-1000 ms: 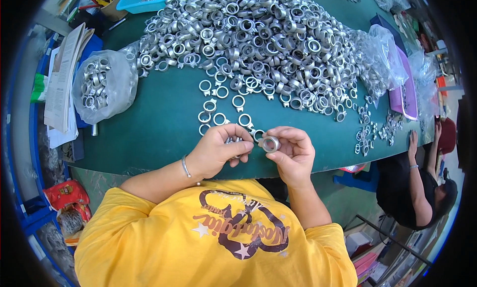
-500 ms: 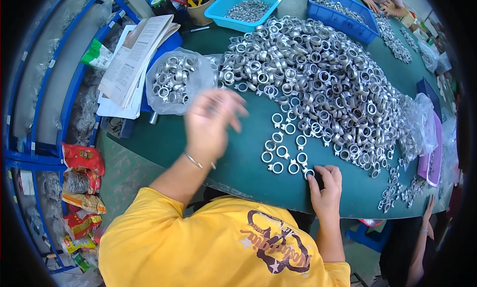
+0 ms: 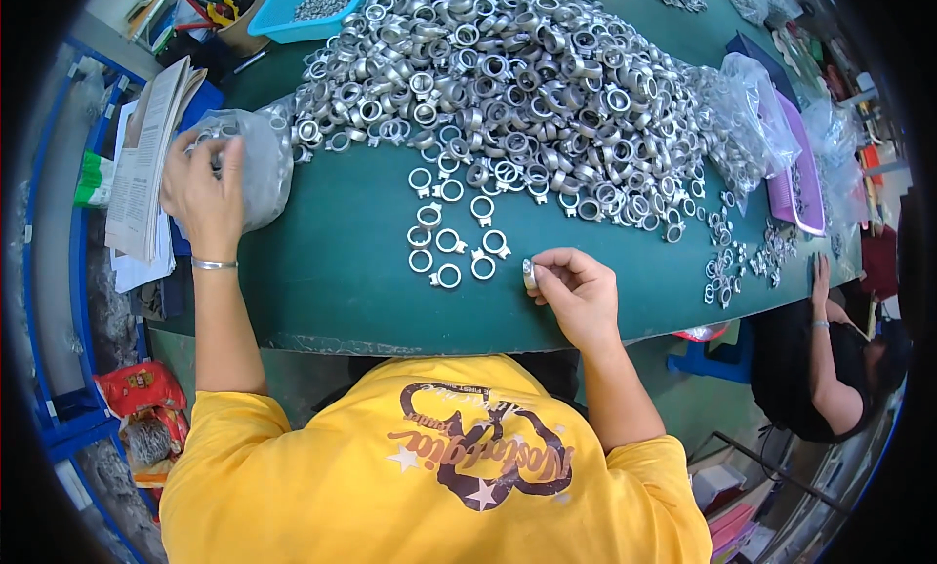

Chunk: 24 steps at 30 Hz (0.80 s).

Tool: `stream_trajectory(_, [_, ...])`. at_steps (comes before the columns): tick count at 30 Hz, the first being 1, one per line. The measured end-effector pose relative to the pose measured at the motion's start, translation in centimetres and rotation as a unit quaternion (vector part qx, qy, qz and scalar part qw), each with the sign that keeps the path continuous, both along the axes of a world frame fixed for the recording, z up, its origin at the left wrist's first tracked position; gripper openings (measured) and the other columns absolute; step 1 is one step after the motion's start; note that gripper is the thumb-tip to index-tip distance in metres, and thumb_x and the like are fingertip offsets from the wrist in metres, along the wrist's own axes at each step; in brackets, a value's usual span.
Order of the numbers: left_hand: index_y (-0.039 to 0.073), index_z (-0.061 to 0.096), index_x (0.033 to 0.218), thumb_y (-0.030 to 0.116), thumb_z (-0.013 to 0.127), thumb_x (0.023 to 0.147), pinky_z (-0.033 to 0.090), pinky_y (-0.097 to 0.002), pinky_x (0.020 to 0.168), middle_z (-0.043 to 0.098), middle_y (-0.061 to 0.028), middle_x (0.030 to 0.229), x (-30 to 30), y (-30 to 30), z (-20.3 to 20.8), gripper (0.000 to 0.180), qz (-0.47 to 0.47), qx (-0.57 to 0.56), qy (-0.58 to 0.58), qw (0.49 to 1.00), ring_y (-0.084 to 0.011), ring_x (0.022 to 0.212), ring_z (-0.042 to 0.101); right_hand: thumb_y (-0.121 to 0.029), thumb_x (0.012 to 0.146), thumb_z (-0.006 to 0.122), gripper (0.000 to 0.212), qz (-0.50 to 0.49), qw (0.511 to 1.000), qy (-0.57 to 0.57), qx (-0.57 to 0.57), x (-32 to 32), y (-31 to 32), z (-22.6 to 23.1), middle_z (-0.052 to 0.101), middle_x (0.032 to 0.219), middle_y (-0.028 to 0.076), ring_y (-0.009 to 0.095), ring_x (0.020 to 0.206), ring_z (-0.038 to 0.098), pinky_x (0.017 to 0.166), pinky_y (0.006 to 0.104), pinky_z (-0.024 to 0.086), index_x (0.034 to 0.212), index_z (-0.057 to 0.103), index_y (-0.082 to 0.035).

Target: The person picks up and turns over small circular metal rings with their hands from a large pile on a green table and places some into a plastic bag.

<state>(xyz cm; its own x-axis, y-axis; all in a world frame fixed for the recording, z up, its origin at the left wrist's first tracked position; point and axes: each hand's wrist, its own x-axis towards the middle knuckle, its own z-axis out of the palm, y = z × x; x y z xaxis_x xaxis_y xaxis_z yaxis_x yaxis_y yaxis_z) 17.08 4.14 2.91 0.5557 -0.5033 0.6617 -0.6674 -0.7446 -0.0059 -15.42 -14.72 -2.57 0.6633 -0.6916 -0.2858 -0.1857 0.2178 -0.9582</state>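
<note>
Head view shows us our left hand (image 3: pixel 205 188) over the plastic bag (image 3: pixel 265 164), its curled fingers parted from the thumb and hiding most of the contents; whether anything sits in that palm, we cannot tell. Our right hand (image 3: pixel 581 296) pinches a metal ring (image 3: pixel 529 274), turned edge-on, near the green counter's (image 3: pixel 342 281) front edge. Past the heaped rings (image 3: pixel 508 86), the upper border crops a turquoise tray (image 3: pixel 278 29), and a co-worker (image 3: pixel 789 379) blurs toward the dark rim.
</note>
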Motion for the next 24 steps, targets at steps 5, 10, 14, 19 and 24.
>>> stream_trajectory(5, [0.006, 0.064, 0.07, 0.024, 0.069, 0.069, 0.028, -0.0532, 0.088, 0.056, -0.0056, 0.106, 0.1, -0.7, -0.7, 0.018, -0.001, 0.093, 0.032, 0.995, -0.0256, 0.104, 0.049, 0.001, 0.081, 0.058, 0.009, -0.003, 0.992, -0.033, -0.123, -0.3, 0.2, -0.5, 0.062, 0.074, 0.006, 0.008, 0.062, 0.059, 0.053, 0.0188, 0.047, 0.089, 0.062, 0.003])
stream_trajectory(10, [0.001, 0.058, 0.068, 0.006, 0.066, 0.07, 0.046, -0.0308, 0.069, 0.06, -0.01, 0.084, 4.2, -0.7, 0.9, 0.009, -0.135, -0.072, 0.06, 0.987, -0.0272, 0.076, 0.058, 0.001, 0.081, 0.057, 0.012, -0.015, 0.988, -0.044, 0.145, -0.2, -0.3, 0.1, 0.061, 0.074, 0.008, 0.011, 0.059, 0.06, 0.051, 0.0207, 0.049, 0.091, 0.061, 0.005])
stream_trajectory(14, [0.002, 0.06, 0.072, 0.009, 0.066, 0.072, 0.044, -0.0341, 0.075, 0.06, -0.0101, 0.088, 5.7, -1.7, 2.3, 0.009, -0.124, -0.088, 0.063, 0.986, -0.027, 0.084, 0.057, 0.002, 0.08, 0.055, 0.014, -0.017, 0.97, -0.071, 0.232, -0.5, -0.7, -0.1, 0.062, 0.074, 0.008, 0.012, 0.058, 0.06, 0.049, 0.0218, 0.05, 0.092, 0.06, 0.005])
stream_trajectory(19, [0.006, 0.059, 0.074, 0.002, 0.069, 0.067, 0.042, -0.0345, 0.077, 0.057, -0.0084, 0.084, -2.2, -4.8, 2.6, 0.013, -0.162, -0.2, -0.062, 0.964, -0.0258, 0.081, 0.054, 0.005, 0.081, 0.053, 0.013, -0.023, 0.975, -0.128, 0.183, -0.2, -0.2, 0.0, 0.06, 0.078, 0.008, 0.013, 0.061, 0.061, 0.053, 0.0218, 0.051, 0.093, 0.059, 0.005])
stream_trajectory(24, [0.002, 0.057, 0.074, -0.004, 0.066, 0.072, 0.042, -0.0219, 0.067, 0.054, -0.0034, 0.082, -11.7, -6.8, -0.2, 0.011, -0.388, -0.166, 0.497, 0.758, -0.0104, 0.076, 0.051, 0.009, 0.078, 0.056, 0.013, -0.023, 0.975, -0.153, -0.158, 0.6, 0.8, 1.0, 0.056, 0.089, 0.008, 0.011, 0.069, 0.06, 0.056, 0.0207, 0.05, 0.088, 0.061, 0.004])
